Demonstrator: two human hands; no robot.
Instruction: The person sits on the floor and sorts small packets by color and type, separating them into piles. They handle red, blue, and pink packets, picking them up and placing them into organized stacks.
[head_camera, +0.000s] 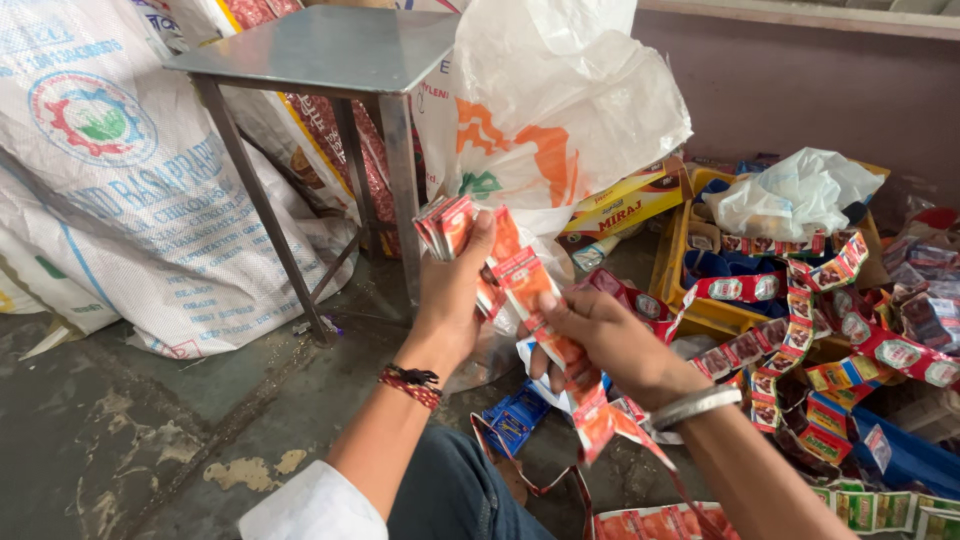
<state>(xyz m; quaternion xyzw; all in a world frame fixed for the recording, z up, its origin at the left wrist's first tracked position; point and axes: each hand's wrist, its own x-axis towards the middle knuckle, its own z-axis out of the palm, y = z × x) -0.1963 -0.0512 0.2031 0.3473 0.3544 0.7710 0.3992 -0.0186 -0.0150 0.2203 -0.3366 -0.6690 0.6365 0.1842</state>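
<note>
the left hand (452, 290) is closed around a folded stack of red sachets (447, 225), thumb pressed across the front of the bundle. the right hand (600, 335) pinches a red sachet strip (545, 310) that runs from that stack, between thumb and fingers, and trails down past the wrist toward the lap, where its end is cut off by the frame edge. a red thread band sits on the left wrist, a metal bangle (695, 405) on the right.

just right of the hands a yellow crate (672, 262) holds loose coils of sachet strips (800, 320) spilling over its rim, with a crumpled clear plastic bag (795, 195) on top; what lies deeper inside is hidden. below the right hand a small blue tray (512, 420) is mostly covered. behind the grip stands a white plastic bag with orange print (545, 110), and left of it a metal stool (320, 50) before a woven white sack (110, 180).
</note>
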